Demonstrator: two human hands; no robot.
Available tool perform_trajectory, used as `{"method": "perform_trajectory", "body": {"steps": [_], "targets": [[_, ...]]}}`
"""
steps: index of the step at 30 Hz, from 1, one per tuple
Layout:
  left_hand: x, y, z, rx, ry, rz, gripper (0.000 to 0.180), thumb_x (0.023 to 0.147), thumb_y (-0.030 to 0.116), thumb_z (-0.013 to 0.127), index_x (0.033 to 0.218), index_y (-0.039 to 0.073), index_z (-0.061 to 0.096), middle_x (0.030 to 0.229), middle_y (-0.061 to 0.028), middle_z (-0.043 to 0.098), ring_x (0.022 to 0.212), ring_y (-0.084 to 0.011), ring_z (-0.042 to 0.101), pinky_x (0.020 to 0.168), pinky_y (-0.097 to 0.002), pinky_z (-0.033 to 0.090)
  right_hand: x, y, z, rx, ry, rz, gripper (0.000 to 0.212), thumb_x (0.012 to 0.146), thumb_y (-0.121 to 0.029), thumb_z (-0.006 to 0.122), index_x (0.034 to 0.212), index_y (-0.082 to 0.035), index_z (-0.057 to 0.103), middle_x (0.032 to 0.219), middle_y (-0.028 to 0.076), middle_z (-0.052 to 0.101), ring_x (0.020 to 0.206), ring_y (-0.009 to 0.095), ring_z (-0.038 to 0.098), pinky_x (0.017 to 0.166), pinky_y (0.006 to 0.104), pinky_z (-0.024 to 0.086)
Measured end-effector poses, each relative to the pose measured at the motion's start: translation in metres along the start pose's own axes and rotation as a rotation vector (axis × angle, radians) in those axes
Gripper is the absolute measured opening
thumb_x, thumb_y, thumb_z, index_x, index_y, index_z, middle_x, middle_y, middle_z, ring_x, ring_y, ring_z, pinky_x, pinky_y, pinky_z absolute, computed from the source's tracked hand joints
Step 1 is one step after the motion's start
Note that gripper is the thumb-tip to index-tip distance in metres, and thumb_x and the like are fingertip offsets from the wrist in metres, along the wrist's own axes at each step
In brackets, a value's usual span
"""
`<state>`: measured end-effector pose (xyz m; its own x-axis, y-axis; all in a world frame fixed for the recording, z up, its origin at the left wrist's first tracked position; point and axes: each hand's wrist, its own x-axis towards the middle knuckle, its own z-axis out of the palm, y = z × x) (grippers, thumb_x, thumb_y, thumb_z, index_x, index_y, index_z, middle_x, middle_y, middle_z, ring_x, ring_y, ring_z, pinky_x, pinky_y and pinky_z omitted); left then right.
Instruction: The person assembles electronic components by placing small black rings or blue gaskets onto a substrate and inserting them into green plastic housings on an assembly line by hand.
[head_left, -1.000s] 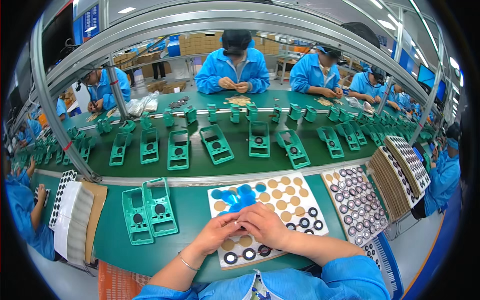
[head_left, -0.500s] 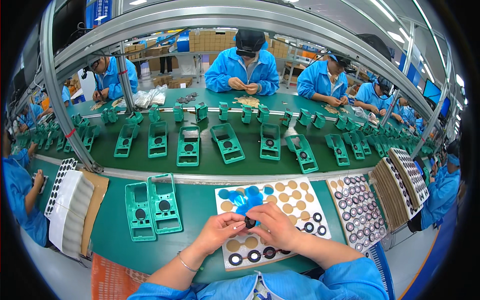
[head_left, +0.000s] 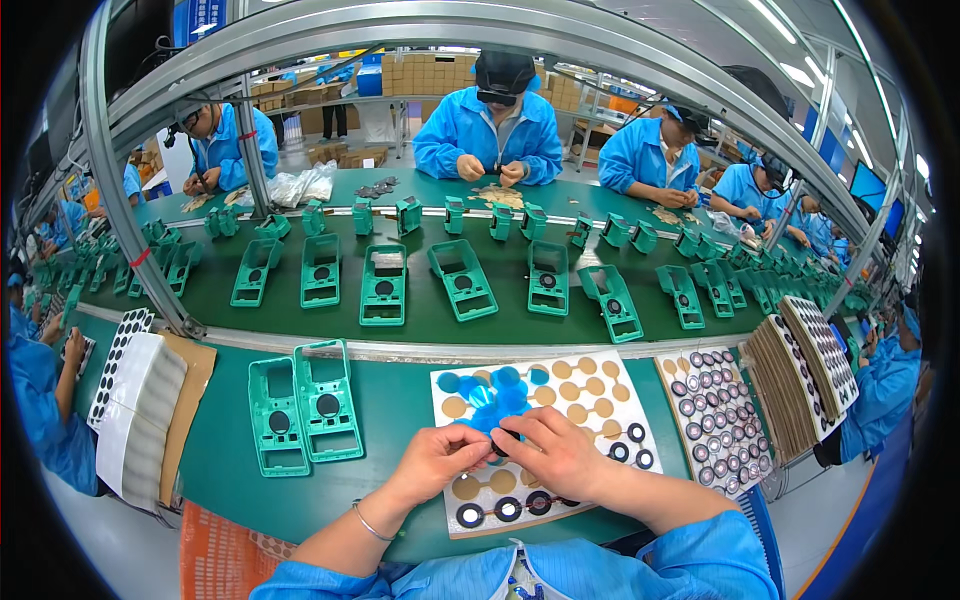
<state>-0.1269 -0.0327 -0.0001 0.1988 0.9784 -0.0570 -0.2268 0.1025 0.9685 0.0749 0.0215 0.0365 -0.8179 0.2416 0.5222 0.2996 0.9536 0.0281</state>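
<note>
Over a white foam board point(head_left: 640, 440), my left hand point(head_left: 438, 458) and my right hand point(head_left: 555, 455) meet around a small black round speaker point(head_left: 503, 442). Thumb and fingertips of both hands pinch its edges, and the right fingers cover much of it. Just beyond the fingertips, overlapping translucent blue round films point(head_left: 490, 393) lie on the board. Tan dumbbell-shaped cutouts point(head_left: 588, 412) fill other parts of it. Black ring-shaped speakers with white centres point(head_left: 508, 510) sit along its near edge, thin red wire between them. A few more black rings point(head_left: 637, 433) lie at its right side.
Two green plastic housings point(head_left: 329, 405) lie left of the board; more green housings point(head_left: 383, 288) stand on the dark green belt beyond a metal rail. A second board of round speakers point(head_left: 715, 425) and stacked boards point(head_left: 795, 370) are at right. Co-workers point(head_left: 490, 135) sit opposite.
My right fingers have tipped forward over the speaker, hiding more of it; both hands stay close together. The view has shifted slightly. Opposite, a co-worker's hands have moved a little apart.
</note>
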Motion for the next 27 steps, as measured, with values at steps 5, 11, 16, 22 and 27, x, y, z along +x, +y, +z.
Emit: {"method": "perform_trajectory", "body": {"steps": [5, 11, 16, 22, 27], "targets": [[0.003, -0.003, -0.006, -0.038, 0.001, -0.017, 0.014, 0.088, 0.011, 0.059, 0.092, -0.002, 0.064, 0.084, -0.0072, 0.066, 0.074, -0.0097, 0.059, 0.069, -0.0227, 0.049, -0.001, 0.007, 0.008, 0.474, -0.018, 0.197, 0.042, 0.073, -0.006, 0.067, 0.114, -0.004, 0.056, 0.107, 0.008, 0.057, 0.094, 0.023, 0.054, 0.076, 0.0304, 0.049], [0.006, -0.014, -0.007, 0.163, 0.14, -0.014, 0.013, 0.084, 0.013, 0.063, 0.086, 0.001, 0.065, 0.08, -0.0058, 0.065, 0.071, -0.0136, 0.056, 0.067, -0.0259, 0.046, 0.008, 0.049, 0.013, 1.07, 0.038, 0.633, 0.035, 0.077, -0.006, 0.069, 0.111, -0.006, 0.058, 0.102, 0.004, 0.062, 0.088, 0.013, 0.058, 0.076, 0.0266, 0.048], [0.005, -0.01, -0.004, 1.077, 0.302, 0.478, 0.006, 0.07, 0.009, 0.069, 0.075, 0.007, 0.067, 0.075, -0.0062, 0.056, 0.075, -0.027, 0.048, 0.068, -0.0364, 0.042, 0.05, 0.128, 0.039, 0.714, 0.164, 0.619, 0.031, 0.079, -0.004, 0.068, 0.107, -0.002, 0.058, 0.1, 0.005, 0.063, 0.084, 0.011, 0.06, 0.074, 0.0255, 0.049], [0.007, -0.011, -0.011, 1.136, 0.29, 0.481, 0.013, 0.069, 0.012, 0.072, 0.079, 0.008, 0.065, 0.087, -0.0076, 0.055, 0.082, -0.0274, 0.047, 0.072, -0.0357, 0.042, 0.107, 0.189, 0.084, 0.192, 0.022, 0.494, 0.021, 0.076, -0.009, 0.066, 0.095, -0.004, 0.057, 0.089, 0.01, 0.059, 0.087, 0.028, 0.054, 0.076, 0.0361, 0.046], [0.003, 0.0, -0.004, 1.173, 0.292, 0.487, 0.021, 0.071, 0.014, 0.071, 0.089, 0.007, 0.063, 0.091, -0.0074, 0.053, 0.085, -0.0258, 0.047, 0.074, -0.0358, 0.042, 0.122, 0.231, 0.125, 0.124, -0.043, 0.292, 0.02, 0.076, -0.01, 0.065, 0.095, -0.008, 0.059, 0.095, 0.007, 0.058, 0.094, 0.029, 0.05, 0.081, 0.038, 0.045]]}}
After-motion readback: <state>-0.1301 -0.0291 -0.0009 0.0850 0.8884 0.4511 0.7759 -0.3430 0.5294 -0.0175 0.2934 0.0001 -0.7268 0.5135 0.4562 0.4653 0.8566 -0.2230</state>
